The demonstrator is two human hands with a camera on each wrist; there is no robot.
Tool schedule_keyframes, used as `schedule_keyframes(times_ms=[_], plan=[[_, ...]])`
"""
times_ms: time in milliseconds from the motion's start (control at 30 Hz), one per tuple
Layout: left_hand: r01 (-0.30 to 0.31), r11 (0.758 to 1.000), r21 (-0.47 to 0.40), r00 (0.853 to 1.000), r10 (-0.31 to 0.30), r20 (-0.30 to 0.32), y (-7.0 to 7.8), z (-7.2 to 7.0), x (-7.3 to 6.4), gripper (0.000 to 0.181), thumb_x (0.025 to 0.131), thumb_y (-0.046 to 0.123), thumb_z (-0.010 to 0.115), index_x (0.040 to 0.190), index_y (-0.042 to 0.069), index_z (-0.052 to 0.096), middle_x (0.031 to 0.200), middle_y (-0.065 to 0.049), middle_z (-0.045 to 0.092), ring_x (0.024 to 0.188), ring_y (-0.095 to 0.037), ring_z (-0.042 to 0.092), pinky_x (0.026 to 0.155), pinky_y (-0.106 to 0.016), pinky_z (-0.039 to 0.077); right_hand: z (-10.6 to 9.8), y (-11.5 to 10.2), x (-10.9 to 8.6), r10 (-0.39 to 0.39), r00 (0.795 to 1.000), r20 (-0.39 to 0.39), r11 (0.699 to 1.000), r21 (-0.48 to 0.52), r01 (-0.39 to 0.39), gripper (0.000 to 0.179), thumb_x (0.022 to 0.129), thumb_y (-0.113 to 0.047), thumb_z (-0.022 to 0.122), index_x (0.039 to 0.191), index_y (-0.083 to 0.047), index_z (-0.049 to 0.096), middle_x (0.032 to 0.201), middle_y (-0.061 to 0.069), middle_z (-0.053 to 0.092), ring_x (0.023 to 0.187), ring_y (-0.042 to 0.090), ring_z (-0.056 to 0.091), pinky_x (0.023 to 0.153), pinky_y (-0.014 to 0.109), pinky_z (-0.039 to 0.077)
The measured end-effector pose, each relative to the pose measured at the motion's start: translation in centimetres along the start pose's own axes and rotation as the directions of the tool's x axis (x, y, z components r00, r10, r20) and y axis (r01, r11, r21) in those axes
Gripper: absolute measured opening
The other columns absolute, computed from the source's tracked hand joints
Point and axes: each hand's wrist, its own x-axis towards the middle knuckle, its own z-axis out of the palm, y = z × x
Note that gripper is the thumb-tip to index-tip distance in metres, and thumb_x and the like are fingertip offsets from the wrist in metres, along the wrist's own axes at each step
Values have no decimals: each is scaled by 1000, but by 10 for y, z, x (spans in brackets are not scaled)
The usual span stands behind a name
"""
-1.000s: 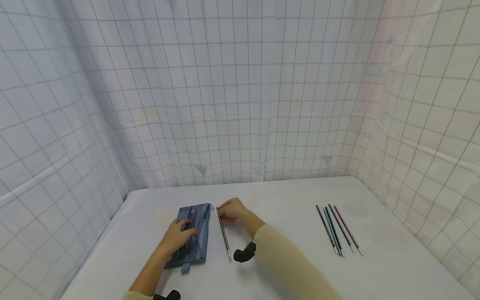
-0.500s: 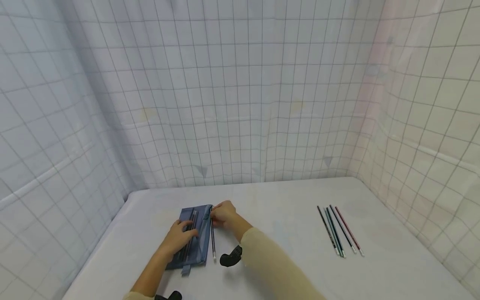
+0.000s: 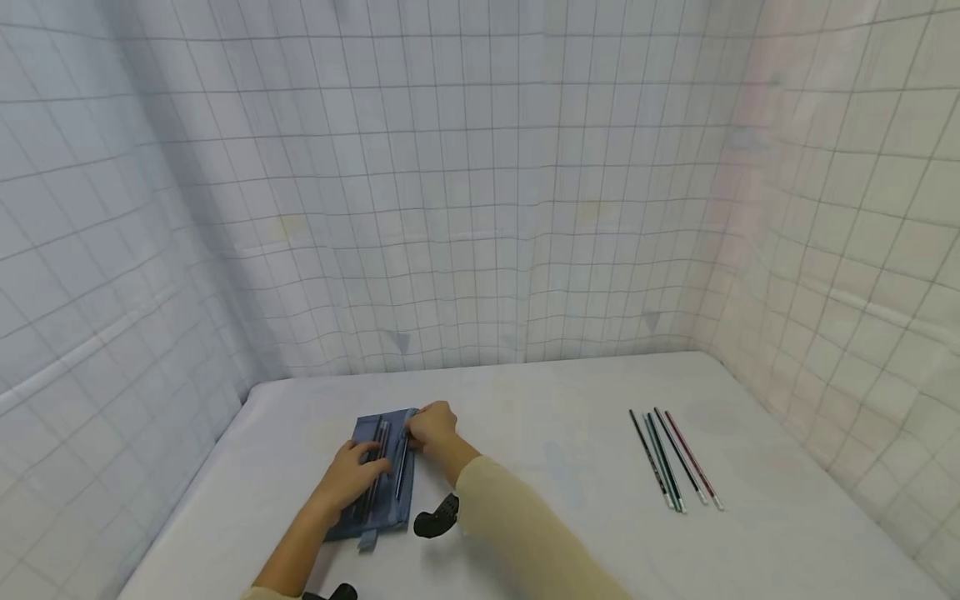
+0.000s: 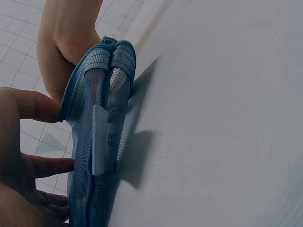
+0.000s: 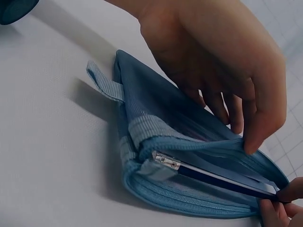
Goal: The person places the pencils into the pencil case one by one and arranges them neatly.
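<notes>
A blue mesh pencil case (image 3: 392, 510) lies on the white-covered table with its zip side gaping. My left hand (image 3: 347, 482) holds the case from above, the thumb at the zip edge and the other fingers bent against the mesh. Several pencils (image 3: 384, 437) show through the mesh beneath that hand. At the far end of the opening, my right hand (image 3: 432, 425) pinches a dark pencil (image 5: 218, 179) by its far end. Its metal ferrule and white eraser sit inside the opening, close to the near corner. The right hand's fingertips are partly cut off in the right wrist view.
Several loose pencils (image 3: 675, 462), dark, green and red, lie side by side at the table's right. A fabric tab (image 3: 367, 540) sticks out from the case's near end. White grid-patterned curtains (image 3: 480, 208) stand behind and at both sides.
My right hand has moved left with the pencil, from beside the case to its opening, and the pencil now lies inside. The left hand has stayed on the case.
</notes>
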Motion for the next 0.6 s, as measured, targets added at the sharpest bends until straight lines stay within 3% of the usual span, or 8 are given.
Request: schedule_keyframes(times_ms=[167, 400, 467, 600], plan=[[6, 1000, 1, 1000, -6, -9, -2, -3, -2, 68, 92, 29, 64, 145, -10, 48, 159, -41, 18, 143, -62, 21, 109, -74, 28, 10, -2, -7, -22, 998, -53, 1000, -8, 22, 17, 81, 6, 80, 88, -3, 68, 92, 13, 62, 56, 18, 63, 46, 26, 53], [15, 1000, -14, 1000, -15, -12, -3, -3, -2, 68, 92, 29, 64, 145, -10, 49, 159, -41, 16, 145, -62, 19, 111, -73, 26, 11, -4, -10, -22, 998, -64, 999, -41, 19, 15, 80, 6, 78, 92, -2, 73, 86, 12, 63, 54, 17, 63, 43, 25, 52], [12, 1000, -19, 1000, -12, -9, -3, -2, -3, 68, 92, 29, 64, 145, -10, 49, 159, -42, 16, 145, -62, 18, 110, -74, 26, 11, -3, -10, 2, 999, -47, 1000, -13, -3, 17, 82, 5, 77, 98, -2, 74, 85, 12, 64, 55, 18, 64, 45, 28, 54], [8, 1000, -21, 1000, -8, -12, -4, -3, -4, 70, 91, 31, 64, 146, -10, 49, 159, -42, 15, 144, -63, 18, 110, -74, 25, 11, -1, -15, 57, 996, 75, 988, 141, -67, 31, 89, 5, 71, 120, 4, 69, 84, 13, 67, 64, 25, 70, 55, 35, 61]])
